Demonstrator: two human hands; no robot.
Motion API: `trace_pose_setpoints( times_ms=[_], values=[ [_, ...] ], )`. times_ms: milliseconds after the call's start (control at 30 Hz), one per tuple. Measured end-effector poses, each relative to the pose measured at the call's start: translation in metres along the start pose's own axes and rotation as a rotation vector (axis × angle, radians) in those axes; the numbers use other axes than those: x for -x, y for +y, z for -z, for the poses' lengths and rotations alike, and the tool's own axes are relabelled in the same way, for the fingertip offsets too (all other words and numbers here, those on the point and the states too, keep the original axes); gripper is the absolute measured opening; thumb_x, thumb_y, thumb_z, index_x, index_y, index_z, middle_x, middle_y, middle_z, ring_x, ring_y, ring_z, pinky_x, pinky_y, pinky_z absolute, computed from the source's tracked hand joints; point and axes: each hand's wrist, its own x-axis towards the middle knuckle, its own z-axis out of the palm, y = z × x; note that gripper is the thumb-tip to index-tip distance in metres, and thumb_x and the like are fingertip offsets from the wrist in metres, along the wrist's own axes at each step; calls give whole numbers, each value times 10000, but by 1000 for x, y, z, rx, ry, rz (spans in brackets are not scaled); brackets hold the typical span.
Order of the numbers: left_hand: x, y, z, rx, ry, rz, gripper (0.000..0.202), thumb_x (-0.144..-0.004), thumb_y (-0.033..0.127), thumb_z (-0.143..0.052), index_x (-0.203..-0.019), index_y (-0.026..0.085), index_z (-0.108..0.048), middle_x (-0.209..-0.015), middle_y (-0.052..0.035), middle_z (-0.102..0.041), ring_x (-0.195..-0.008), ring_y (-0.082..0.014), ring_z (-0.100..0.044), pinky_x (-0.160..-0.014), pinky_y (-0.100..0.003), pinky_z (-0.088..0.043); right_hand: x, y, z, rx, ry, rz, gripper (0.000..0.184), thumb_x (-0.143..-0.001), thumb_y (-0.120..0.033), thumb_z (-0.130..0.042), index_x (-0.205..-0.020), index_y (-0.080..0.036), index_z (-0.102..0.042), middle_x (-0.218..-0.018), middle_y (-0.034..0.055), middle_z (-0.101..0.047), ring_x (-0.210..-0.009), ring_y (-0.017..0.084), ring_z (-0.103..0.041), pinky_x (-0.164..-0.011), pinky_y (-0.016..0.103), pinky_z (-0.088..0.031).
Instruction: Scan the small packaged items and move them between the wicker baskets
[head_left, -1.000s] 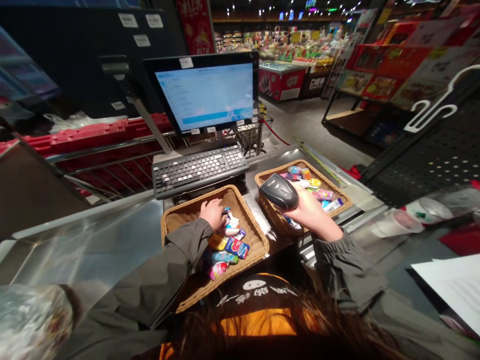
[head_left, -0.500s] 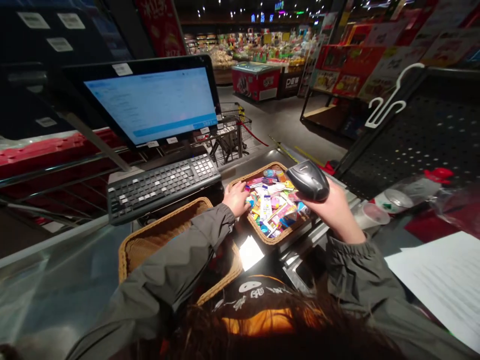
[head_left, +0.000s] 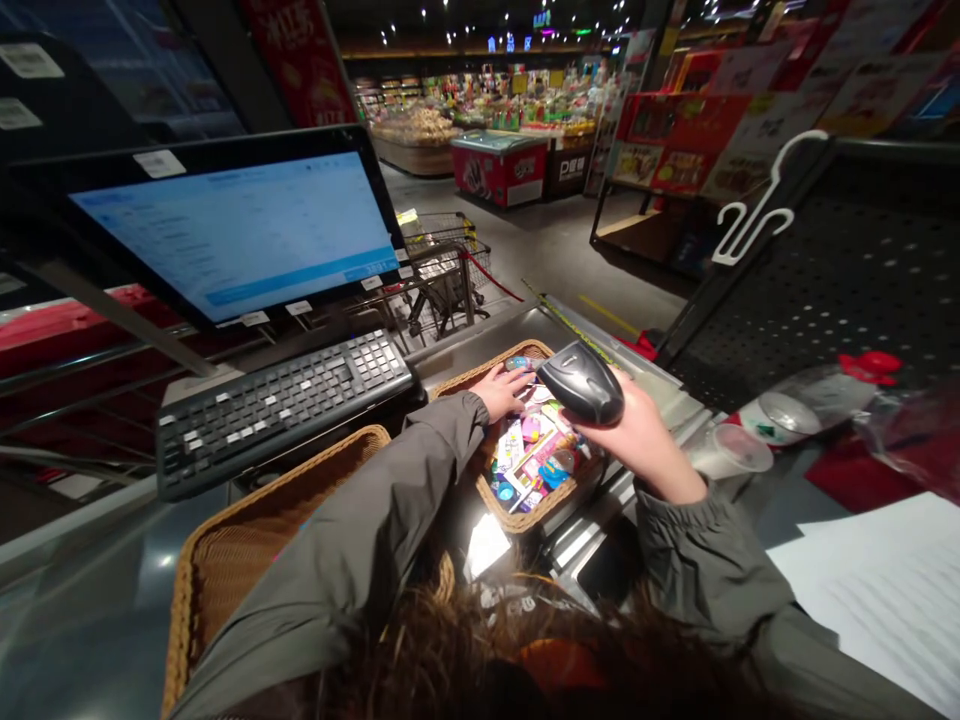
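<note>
My right hand [head_left: 641, 435] is wrapped round a black barcode scanner [head_left: 581, 382], held above the right side of a wicker basket [head_left: 517, 522]. Small colourful packets and tubes [head_left: 536, 445] fill that basket. Over its far left part, my left hand [head_left: 502, 390] reaches in with fingers stretched out and a little apart, at the packets; whether the fingertips touch one is unclear. A second, larger wicker basket [head_left: 214, 550] stands to the left, partly hidden under my left sleeve; what little of its inside shows is mostly bare wicker.
A monitor [head_left: 247, 230] and a black keyboard [head_left: 285, 400] stand at the left. On the right are plastic cups [head_left: 731, 450], printed papers [head_left: 885, 590] and a black perforated panel [head_left: 840, 260] with a white hook [head_left: 757, 215]. A shopping cart [head_left: 439, 265] stands beyond the counter.
My left hand has moved farther over the packets, toward the basket's far side. The scanner stays in my right hand above the basket. The view has shifted slightly to the right.
</note>
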Motion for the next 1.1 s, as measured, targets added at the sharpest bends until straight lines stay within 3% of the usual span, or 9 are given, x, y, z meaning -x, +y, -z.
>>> trace_pose_setpoints(
  times_ms=[167,300,433,533,700,900,1000,1100],
  values=[
    [9,-16,-4,-50,-6,-4,168,-839,224,-632,-933,273,-762,-1511,-39,-466,-1480,-289,-256,-1207,-606,-61,-1,11,-1,-19,-12,14,568,-747,-399,-756,-1253,-172,-629,-1278,147,-655,-1158,311,-640,-1028,491,-509],
    [19,-32,-2,-79,-90,7,257,-647,156,-730,-879,267,-746,-1441,-29,-526,-1429,-287,-326,-1212,-588,-4,-3,14,-3,-28,6,3,587,-738,-412,-765,-1254,-168,-626,-1285,149,-652,-1164,314,-637,-1039,488,-501],
    [29,-47,-1,-2,-162,58,222,-505,150,-807,-691,247,-734,-1233,-35,-662,-1295,-328,-469,-1195,-616,17,-5,9,-6,-51,-6,0,595,-729,-410,-765,-1255,-170,-625,-1281,152,-656,-1164,320,-636,-1035,494,-499],
    [41,-55,-3,43,-189,119,276,-427,155,-871,-642,241,-721,-1257,-32,-670,-1325,-346,-451,-1177,-647,1,-6,5,-8,-51,-26,5,602,-727,-421,-765,-1246,-149,-630,-1278,171,-653,-1171,323,-633,-1034,495,-500],
    [59,-61,-6,68,-154,126,276,-526,186,-852,-772,268,-755,-1500,-28,-501,-1475,-348,-268,-1181,-628,18,-7,-1,-13,-51,-49,25,611,-732,-411,-762,-1271,-160,-620,-1339,170,-619,-1226,323,-602,-1062,503,-475],
    [67,-54,1,116,-119,175,201,-683,199,-736,-863,285,-762,-1401,-11,-604,-1434,-295,-367,-1198,-594,-54,-4,-10,-16,-34,-53,35,645,-729,-420,-764,-1289,-141,-608,-1363,184,-601,-1244,328,-590,-1077,496,-464],
    [74,-50,15,123,-97,208,121,-701,174,-713,-766,269,-751,-1373,-3,-626,-1412,-307,-397,-1167,-642,-124,-2,-15,-15,-32,-59,30,656,-730,-432,-760,-1290,-129,-604,-1355,190,-605,-1244,336,-590,-1081,500,-460],
    [88,-43,43,115,-39,209,123,-764,166,-660,-761,256,-744,-1419,-1,-588,-1442,-317,-348,-1144,-683,-131,0,-20,-15,-46,-71,40,659,-734,-438,-753,-1296,-133,-596,-1345,182,-613,-1244,343,-589,-1082,506,-457]
  ],
)
